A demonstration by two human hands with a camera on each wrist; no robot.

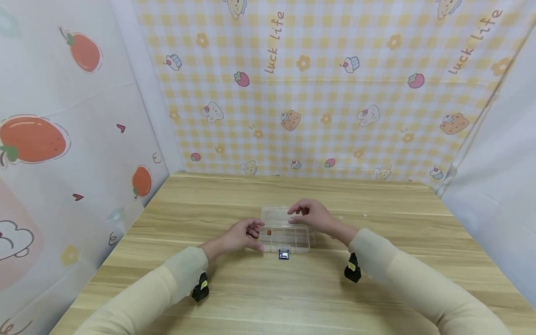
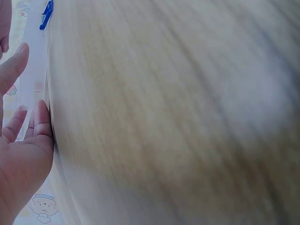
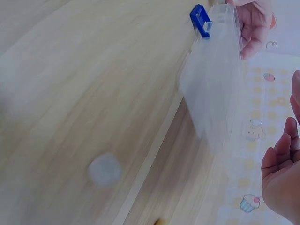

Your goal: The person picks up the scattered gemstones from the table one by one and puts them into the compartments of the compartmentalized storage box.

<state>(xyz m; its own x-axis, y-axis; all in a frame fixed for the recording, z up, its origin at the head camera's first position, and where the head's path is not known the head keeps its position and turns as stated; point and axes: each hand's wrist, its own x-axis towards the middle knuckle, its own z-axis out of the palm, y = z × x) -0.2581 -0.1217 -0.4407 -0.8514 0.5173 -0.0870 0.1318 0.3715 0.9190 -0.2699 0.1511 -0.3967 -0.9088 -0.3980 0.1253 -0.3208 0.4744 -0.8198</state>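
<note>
A clear plastic compartment box (image 1: 290,239) lies on the table, its see-through lid (image 1: 274,216) laid back on the far side. A small reddish-brown piece (image 1: 269,232) sits in a back-left compartment. The blue latch (image 1: 284,254) is at the front edge, also visible as a blue clip (image 3: 200,21) in the right wrist view. My left hand (image 1: 242,237) holds the box's left end, thumb at the front corner and fingers toward the back. Over the lid's right side hovers my right hand (image 1: 313,215), fingers loosely bent, thumb apart, nothing seen between them.
Small whitish pieces lie to the right of the box, among them one pale piece (image 1: 365,215) and a blurred white round piece (image 3: 105,168). A checked cloth (image 1: 318,93) hangs behind the wooden table (image 1: 268,293), and a printed cloth (image 1: 83,102) stands at the left.
</note>
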